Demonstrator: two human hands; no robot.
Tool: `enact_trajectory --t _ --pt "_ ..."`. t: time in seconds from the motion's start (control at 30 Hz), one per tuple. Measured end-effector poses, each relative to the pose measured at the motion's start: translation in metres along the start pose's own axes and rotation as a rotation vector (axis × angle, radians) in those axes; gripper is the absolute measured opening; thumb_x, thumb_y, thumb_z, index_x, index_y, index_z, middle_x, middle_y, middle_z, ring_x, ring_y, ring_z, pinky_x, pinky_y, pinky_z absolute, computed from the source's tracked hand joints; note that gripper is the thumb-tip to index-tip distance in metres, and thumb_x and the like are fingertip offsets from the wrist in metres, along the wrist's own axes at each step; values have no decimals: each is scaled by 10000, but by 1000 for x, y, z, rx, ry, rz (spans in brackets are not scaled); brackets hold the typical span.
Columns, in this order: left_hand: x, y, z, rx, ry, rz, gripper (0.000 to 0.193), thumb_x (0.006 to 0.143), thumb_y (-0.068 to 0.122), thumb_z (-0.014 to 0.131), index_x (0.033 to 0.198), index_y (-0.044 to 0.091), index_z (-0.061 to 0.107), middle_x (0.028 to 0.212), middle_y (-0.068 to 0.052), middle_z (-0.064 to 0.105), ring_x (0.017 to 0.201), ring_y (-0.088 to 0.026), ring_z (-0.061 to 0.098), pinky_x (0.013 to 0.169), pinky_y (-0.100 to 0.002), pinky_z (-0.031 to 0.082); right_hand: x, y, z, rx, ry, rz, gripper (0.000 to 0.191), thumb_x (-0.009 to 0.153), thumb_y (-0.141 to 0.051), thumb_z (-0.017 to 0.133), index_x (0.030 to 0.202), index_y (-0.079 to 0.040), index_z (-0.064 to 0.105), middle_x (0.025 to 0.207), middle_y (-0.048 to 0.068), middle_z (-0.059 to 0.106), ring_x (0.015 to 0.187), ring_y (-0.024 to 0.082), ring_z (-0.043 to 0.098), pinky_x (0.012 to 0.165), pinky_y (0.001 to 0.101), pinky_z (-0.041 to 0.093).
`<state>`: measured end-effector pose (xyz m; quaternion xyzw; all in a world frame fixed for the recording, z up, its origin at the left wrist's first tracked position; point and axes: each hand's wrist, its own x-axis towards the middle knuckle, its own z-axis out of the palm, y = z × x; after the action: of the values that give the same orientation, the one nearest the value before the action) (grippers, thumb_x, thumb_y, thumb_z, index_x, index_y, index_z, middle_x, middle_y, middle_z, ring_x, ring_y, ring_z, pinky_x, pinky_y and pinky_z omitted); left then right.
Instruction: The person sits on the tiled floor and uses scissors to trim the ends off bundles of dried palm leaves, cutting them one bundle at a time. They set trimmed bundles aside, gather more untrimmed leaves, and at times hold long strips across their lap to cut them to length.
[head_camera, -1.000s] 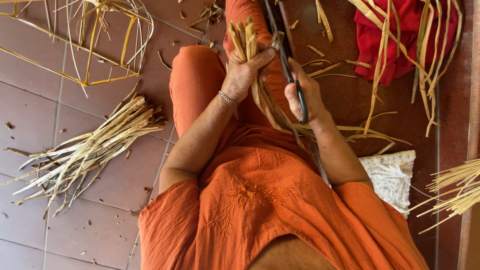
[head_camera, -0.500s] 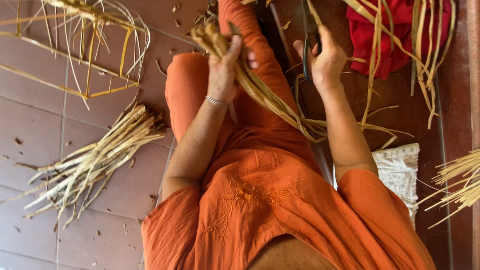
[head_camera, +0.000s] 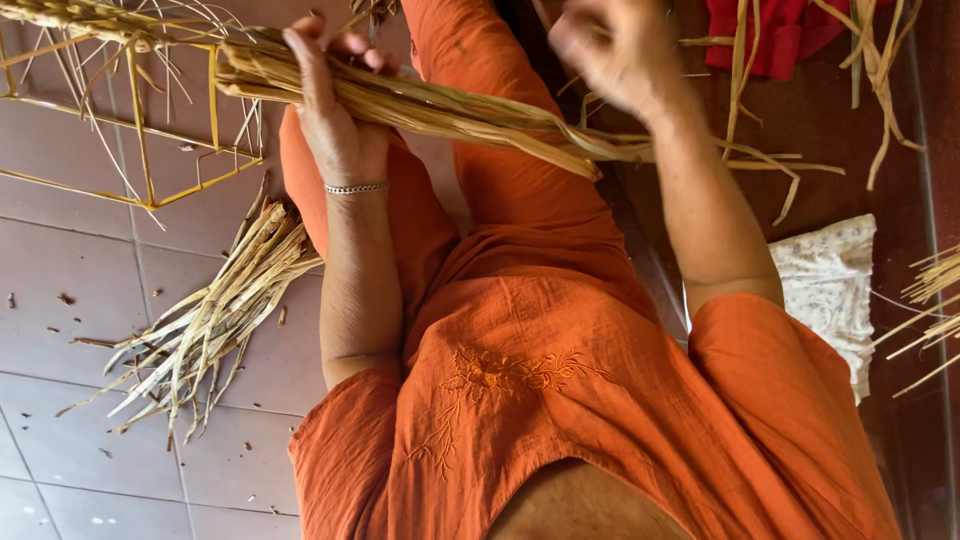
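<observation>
In the head view, the person sat on the tiled floor in an orange tunic. The left hand, with a thin silver bracelet at the wrist, was at about 11 o'clock; its grip was closed around a bundle of dry straw strips, fingers wrapped over the top of the bundle. The bundle lay nearly level across the orange-clad knees, running from the upper left edge toward 1 o'clock, where its thin ends fanned out.

The right hand was at 12 o'clock, blurred, just above the tapering end of the bundle. Its fingers were curled, but whether its grip held any strand could not be told.

A yellow wire frame with straw wound on it stood on the floor at 10 o'clock, just beside the left hand. A loose pile of straw pieces lay on the tiles at 9 o'clock, near the left forearm. A red cloth sat at 1 o'clock with strips draped over it, and a pale patterned cloth lay at 3 o'clock beside the right elbow.
</observation>
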<state>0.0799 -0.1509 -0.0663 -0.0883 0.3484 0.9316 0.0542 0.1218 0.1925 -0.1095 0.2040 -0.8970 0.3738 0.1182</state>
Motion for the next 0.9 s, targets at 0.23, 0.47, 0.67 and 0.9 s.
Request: enact_trajectory --t 0.23,0.47,0.67,0.9 --pt "-17 48 -78 -39 97 122 443 996 459 710 1244 114 586 707 6 468 557 -97 391 589 -301 464 -35 -124 49 94 -405 218 628 806 -286 892 1312 -34 619 827 140 732 721 297 739 737 444 601" --pt "-73 189 -217 -241 -8 431 245 1065 296 631 1199 95 674 602 71 364 459 -6 302 495 -205 386 -97 -109 46 -122 -207 63 164 947 -127 847 961 -49 703 775 50 721 571 116 656 512 240 545" --pt "-134 200 -280 -345 179 445 119 1041 191 648 1104 90 657 699 27 500 502 -70 455 554 -206 488 -74 -125 28 -175 -167 -45 354 881 -332 899 901 -53 683 780 42 723 618 144 677 546 278 542" --pt "-197 173 -325 -274 476 429 277 910 206 806 1080 107 610 1075 -90 676 937 -193 654 887 -402 565 -23 -156 14 16 -294 -191 309 989 -306 836 1143 -57 736 894 19 647 743 126 626 676 269 536"
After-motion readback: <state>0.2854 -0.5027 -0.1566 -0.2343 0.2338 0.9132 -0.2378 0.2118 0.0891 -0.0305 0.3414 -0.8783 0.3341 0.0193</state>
